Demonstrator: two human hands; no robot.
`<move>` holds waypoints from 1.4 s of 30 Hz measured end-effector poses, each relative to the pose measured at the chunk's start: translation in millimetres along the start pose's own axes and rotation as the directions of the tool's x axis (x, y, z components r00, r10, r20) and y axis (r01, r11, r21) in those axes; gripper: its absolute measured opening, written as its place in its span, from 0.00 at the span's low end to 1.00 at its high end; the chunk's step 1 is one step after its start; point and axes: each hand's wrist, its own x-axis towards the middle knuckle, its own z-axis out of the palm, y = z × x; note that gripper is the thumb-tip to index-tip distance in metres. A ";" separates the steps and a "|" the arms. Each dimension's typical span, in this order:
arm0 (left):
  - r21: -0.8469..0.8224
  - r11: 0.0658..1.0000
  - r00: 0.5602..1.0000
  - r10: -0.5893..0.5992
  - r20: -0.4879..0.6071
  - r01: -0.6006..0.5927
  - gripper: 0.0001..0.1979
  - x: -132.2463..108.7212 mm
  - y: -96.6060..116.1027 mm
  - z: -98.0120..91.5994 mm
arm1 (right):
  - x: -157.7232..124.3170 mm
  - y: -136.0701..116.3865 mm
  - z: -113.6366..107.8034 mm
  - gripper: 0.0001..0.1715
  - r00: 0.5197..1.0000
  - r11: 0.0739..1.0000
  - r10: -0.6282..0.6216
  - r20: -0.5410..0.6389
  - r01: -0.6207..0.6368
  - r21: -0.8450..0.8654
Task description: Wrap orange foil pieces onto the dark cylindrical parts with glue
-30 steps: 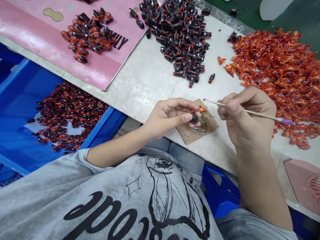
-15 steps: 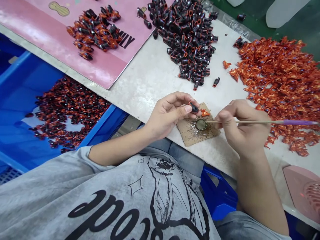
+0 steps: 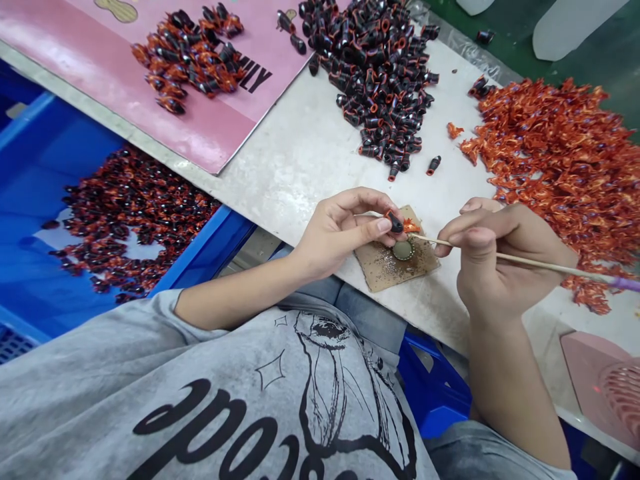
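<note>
Well, the left hand (image 3: 340, 231) is closed to a narrow pinch, thumb and fingertips holding a small black-and-orange piece (image 3: 395, 223) upright above a square of brown cardboard (image 3: 374, 265), near the tabletop's front edge. The right hand (image 3: 500, 258) grips a thin wooden stick (image 3: 547, 265) with a purple end (image 3: 627, 284), its fingers curled close around the shaft, and the stick's fine tip sits just beside a scrap of orange foil (image 3: 412, 227). That scrap lies at the cardboard's far edge, touching the held piece or very nearly so; from this angle I cannot tell which. On the cardboard lies a round metal cap (image 3: 403, 250), with glittery specks scattered around it. Farther along the tabletop (image 3: 305, 157), a heap of black-and-orange pieces (image 3: 377, 77) sits near the far edge, with a single piece (image 3: 434, 165) apart from it. A large mass of curled orange foil (image 3: 560, 160) spreads to the right. At the far left corner, a pink board (image 3: 65, 40) carries another pile of pieces (image 3: 185, 57). Beyond the left edge, a blue crate (image 3: 50, 173) holds many more (image 3: 133, 220). A pink ribbed object (image 3: 607, 390) sits at the right front corner.
</note>
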 end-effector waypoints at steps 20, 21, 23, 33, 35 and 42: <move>-0.021 0.999 0.998 -0.045 0.051 0.046 0.16 0.5 1.1 -1.3 | 1.4 7.9 -3.2 0.16 0.971 0.991 -0.129 0.203 0.132 0.001; -0.020 0.999 0.998 -0.042 0.057 0.043 0.16 0.5 1.2 -1.2 | 1.7 7.5 -3.2 0.14 0.974 0.992 -0.125 0.189 0.121 0.029; -0.009 0.999 0.997 -0.041 0.063 0.042 0.17 0.5 1.4 -1.0 | 2.0 6.7 -2.8 0.13 0.983 0.992 -0.105 0.150 0.093 0.088; 0.031 0.996 0.994 -0.084 0.075 0.082 0.17 -0.4 2.5 -0.7 | 0.9 5.7 0.3 0.12 0.997 0.978 -0.038 0.065 0.024 0.205; 0.037 0.995 0.993 -0.090 0.075 0.087 0.17 -0.5 3.0 -0.6 | 0.3 7.7 0.2 0.12 0.996 0.978 -0.042 0.073 0.026 0.208; 0.049 0.995 0.994 -0.091 0.065 0.088 0.19 -0.7 3.2 -0.6 | 0.5 9.2 0.2 0.13 0.993 0.987 -0.046 0.105 0.029 0.159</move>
